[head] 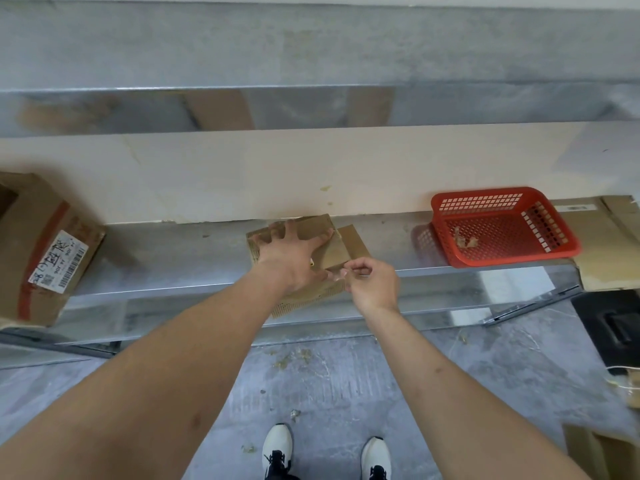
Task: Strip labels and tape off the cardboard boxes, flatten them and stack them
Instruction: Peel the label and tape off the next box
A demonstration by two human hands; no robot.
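A small flattened brown cardboard box lies on the steel shelf in the middle of the view. My left hand presses it flat with fingers spread wide. At the box's near edge my right hand pinches a strip of clear tape between thumb and forefinger. A larger brown box with a white shipping label and red tape stands at the shelf's left end.
A red plastic basket holding torn tape scraps sits on the shelf to the right. Flat cardboard lies at the far right. A black object sits below it. Scraps litter the grey floor near my white shoes.
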